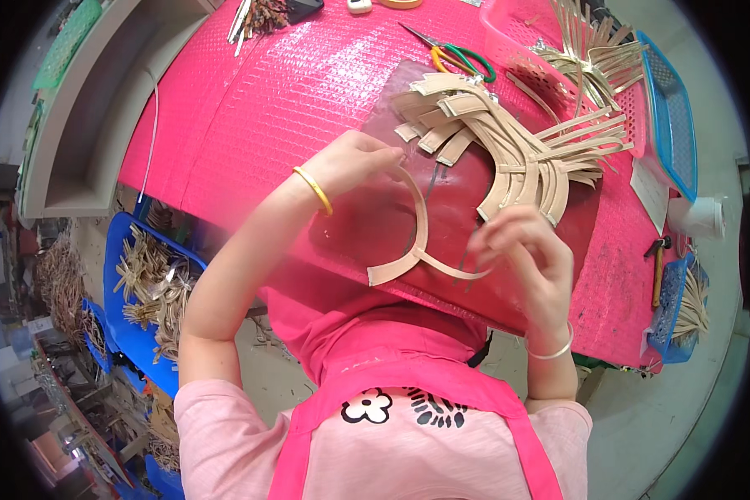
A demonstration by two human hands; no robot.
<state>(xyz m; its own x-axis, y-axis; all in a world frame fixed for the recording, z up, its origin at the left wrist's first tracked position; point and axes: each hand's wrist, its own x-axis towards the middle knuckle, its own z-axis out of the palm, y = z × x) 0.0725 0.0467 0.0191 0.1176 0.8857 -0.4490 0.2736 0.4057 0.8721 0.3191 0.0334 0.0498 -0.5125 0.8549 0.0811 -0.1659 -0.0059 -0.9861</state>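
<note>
A forked beige leather strap [422, 218] curves over the dark red mat [350, 225] in front of me. My left hand [360, 164] pinches its upper end between thumb and fingers. The wide lower end points left, and a thin branch runs right toward my right hand [532, 250]. The fingers of that hand are curled and blurred; whether they grip the thin tip cannot be made out. Just beyond it lies a fanned pile of similar beige straps [517, 154], their thin tails spread to the right.
Scissors [454, 57] with green and yellow handles lie behind the pile. A pink basket [517, 37] holding straps and a blue tray [671, 117] stand at the right, near a hammer [658, 271] and a paper roll [698, 218]. Blue bins [129, 292] of straps sit lower left.
</note>
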